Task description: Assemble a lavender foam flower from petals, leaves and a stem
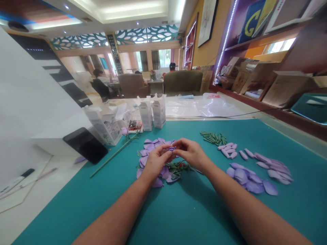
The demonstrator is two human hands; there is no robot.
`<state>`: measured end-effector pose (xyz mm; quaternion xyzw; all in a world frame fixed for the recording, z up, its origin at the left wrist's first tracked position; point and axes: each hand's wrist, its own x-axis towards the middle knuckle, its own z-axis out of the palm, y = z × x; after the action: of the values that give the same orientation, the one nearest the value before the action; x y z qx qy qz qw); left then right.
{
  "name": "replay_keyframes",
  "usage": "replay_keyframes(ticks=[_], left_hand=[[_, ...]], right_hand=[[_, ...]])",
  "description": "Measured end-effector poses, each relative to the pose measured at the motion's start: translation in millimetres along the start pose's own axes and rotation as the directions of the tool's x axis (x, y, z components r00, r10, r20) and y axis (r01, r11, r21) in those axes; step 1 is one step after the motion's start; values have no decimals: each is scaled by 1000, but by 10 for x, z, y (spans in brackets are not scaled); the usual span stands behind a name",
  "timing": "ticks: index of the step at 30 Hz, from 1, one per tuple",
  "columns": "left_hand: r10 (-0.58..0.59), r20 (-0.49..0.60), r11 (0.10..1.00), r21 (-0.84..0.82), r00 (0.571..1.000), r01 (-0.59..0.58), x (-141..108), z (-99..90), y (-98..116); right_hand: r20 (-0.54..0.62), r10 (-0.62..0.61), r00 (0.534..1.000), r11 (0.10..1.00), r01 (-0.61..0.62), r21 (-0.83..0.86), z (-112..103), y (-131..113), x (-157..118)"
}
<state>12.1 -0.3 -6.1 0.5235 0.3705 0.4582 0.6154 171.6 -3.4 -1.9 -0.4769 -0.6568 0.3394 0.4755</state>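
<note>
One small purple flower piece (171, 148): pinched between both hands, above the teal mat (107, 217).
Left hand (158, 157): thumb and fingertips closed narrowly on the piece.
Right hand (188, 151): thumb and fingertips closed narrowly on its opposite side.
Lilac petals (148, 147): spread beneath and around the left hand.
Green leafy pieces (178, 167): below the right hand.
Long-stemmed lilac rose (114, 153): left of the left hand.
Green stems (213, 137): right of the right hand.

Bright light comes from the ceiling (133, 9), an LED strip (226, 39) and windows (165, 58); plastic (214, 105) glares; the hands (190, 153) and arms (230, 194) shade the surface (199, 221) softly; edges stretch and blur.
</note>
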Motion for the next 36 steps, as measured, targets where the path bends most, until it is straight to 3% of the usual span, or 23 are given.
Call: replay_keyframes(ticks=[9, 21, 31, 36], left_hand=[[-23, 3, 995, 100, 1000, 23, 29, -27, 32], [-79, -70, 991, 100, 994, 86, 21, 3, 121], [-85, -37, 996, 6, 996, 85, 46, -30, 92], [-130, -12, 989, -76, 991, 128, -2, -4, 124]], right_hand=[[-2, -32, 999, 999, 32, 12, 55, -58, -16], [-2, -177, 984, 938, 169, -303, 75, -193, -33], [7, -145, 989, 970, 144, -196, 26, -275, -56], [-64, -115, 991, 984, 104, -146, -174, -269, -64]])
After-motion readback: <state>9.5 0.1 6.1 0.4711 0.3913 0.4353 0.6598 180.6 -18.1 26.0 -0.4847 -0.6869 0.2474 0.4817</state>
